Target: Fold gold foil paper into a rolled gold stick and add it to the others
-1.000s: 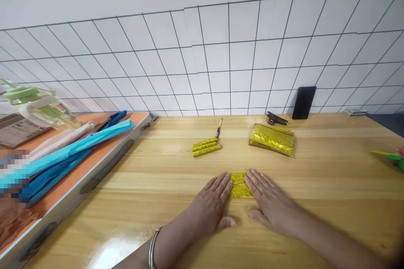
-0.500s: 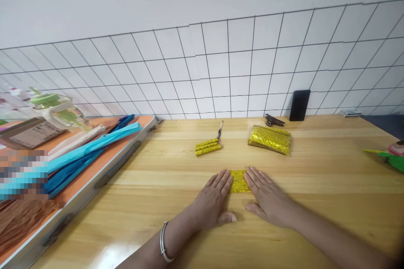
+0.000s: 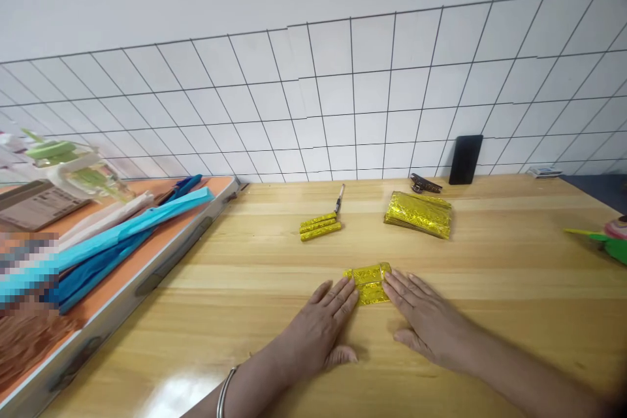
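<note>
A shiny gold foil sheet (image 3: 371, 282) lies on the wooden table in front of me, with crease lines and folded-looking side edges. My left hand (image 3: 318, 330) rests flat with its fingertips on the sheet's left edge, thumb apart. On the other side, my right hand (image 3: 424, 317) lies flat too, its fingertips touching the right edge. The fingers cover parts of both edges. Beyond them are several narrow gold foil rolls (image 3: 320, 227) lying side by side, and a stack of gold foil sheets (image 3: 418, 214) further right.
A pen (image 3: 339, 199) lies by the rolls. Behind the stack sit a black clip (image 3: 425, 183) and a black phone-like slab (image 3: 466, 159) leaning on the tiled wall. At left, an orange-topped surface (image 3: 147, 225) holds blue crepe-like strips (image 3: 186, 206) and a green-lidded bottle (image 3: 73, 166).
Both hands have slid slightly down and outward along the foil sheet, baring its upper corners. The camera view has shifted a little.
</note>
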Demonstrator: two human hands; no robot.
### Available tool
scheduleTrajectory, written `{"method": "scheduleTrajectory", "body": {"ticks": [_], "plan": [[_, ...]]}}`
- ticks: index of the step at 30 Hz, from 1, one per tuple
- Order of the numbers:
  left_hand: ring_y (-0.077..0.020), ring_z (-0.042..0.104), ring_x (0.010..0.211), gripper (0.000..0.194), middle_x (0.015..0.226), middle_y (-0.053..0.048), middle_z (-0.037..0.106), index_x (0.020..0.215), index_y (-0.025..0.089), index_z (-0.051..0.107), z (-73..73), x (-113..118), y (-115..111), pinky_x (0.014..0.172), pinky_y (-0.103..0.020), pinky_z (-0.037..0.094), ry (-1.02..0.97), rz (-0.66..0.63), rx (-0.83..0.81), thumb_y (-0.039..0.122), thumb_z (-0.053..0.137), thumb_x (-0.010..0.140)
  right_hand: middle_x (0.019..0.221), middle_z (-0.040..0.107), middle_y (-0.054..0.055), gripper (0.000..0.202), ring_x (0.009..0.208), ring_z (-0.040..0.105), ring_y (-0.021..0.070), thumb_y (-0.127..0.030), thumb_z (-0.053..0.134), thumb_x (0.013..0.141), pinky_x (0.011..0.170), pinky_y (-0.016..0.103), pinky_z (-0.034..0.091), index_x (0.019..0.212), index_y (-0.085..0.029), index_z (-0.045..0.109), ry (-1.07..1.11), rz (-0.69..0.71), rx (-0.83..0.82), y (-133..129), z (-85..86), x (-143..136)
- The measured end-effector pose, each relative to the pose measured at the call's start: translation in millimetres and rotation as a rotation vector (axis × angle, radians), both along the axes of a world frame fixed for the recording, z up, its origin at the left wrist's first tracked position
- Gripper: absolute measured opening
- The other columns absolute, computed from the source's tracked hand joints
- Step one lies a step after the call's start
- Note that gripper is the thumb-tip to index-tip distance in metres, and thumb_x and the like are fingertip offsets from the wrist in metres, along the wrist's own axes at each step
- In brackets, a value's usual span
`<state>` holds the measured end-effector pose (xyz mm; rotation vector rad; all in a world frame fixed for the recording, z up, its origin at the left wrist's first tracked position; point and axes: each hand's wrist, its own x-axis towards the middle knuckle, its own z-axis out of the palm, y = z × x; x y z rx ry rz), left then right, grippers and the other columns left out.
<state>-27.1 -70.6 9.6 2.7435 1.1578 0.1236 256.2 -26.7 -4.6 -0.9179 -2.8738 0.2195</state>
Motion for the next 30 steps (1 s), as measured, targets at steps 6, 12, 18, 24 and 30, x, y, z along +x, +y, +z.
{"method": "scheduleTrajectory", "body": {"ticks": [6, 12, 18, 24, 30], "plan": [[-0.0290, 0.013, 0.138, 0.078, 0.149, -0.015, 0.020, 0.145, 0.015, 0.014, -1.2, -0.7, 13.0, 0.110, -0.049, 0.019, -0.022, 0.005, -0.031, 0.062, 0.036, 0.086, 0.148, 0.026, 0.009, 0.056, 0.136, 0.022, 0.0251, -0.039, 0.041, 0.092, 0.110, 0.046, 0.023, 0.142, -0.019, 0.028, -0.026, -0.009, -0.018, 13.4, 1.9, -5.3], [-0.0232, 0.016, 0.139, 0.057, 0.148, -0.014, 0.025, 0.138, 0.012, 0.028, -4.9, 1.4, 14.1, 0.112, -0.044, 0.022, -0.147, 0.091, -0.037, 0.043, 0.041, 0.092, 0.142, 0.039, 0.006, 0.048, 0.130, 0.035, 0.0222, -0.031, 0.043, 0.091, 0.107, 0.044, 0.030, 0.138, -0.022, 0.038, 0.040, -0.049, -0.011, 18.6, 3.8, -5.9], [-0.0230, 0.019, 0.138, 0.049, 0.147, -0.013, 0.027, 0.134, 0.014, 0.035, -5.3, -2.7, 14.9, 0.111, -0.044, 0.025, -0.157, 0.098, -0.054, 0.029, 0.046, 0.089, 0.139, 0.045, 0.005, 0.042, 0.127, 0.040, 0.0226, -0.032, 0.045, 0.091, 0.105, 0.044, 0.034, 0.132, -0.024, 0.046, 0.092, -0.055, -0.022, 20.6, 5.2, -4.3], [-0.0252, 0.023, 0.137, 0.052, 0.147, -0.011, 0.029, 0.140, 0.019, 0.029, 0.9, -5.9, 18.5, 0.109, -0.047, 0.027, -0.094, 0.062, -0.058, 0.030, 0.044, 0.091, 0.138, 0.046, 0.004, 0.042, 0.127, 0.040, 0.0228, -0.029, 0.044, 0.092, 0.105, 0.045, 0.035, 0.134, -0.025, 0.044, 0.057, -0.010, 0.020, 20.6, 5.9, -3.6], [-0.0204, 0.031, 0.134, 0.041, 0.141, -0.009, 0.041, 0.132, 0.018, 0.038, 5.4, -7.8, 20.7, 0.109, -0.043, 0.030, -0.158, 0.026, -0.058, 0.021, 0.040, 0.092, 0.129, 0.056, 0.004, 0.037, 0.122, 0.046, 0.0207, -0.027, 0.046, 0.091, 0.103, 0.040, 0.039, 0.127, -0.025, 0.051, 0.143, 0.031, 0.026, 18.9, 6.1, -0.1]]}}
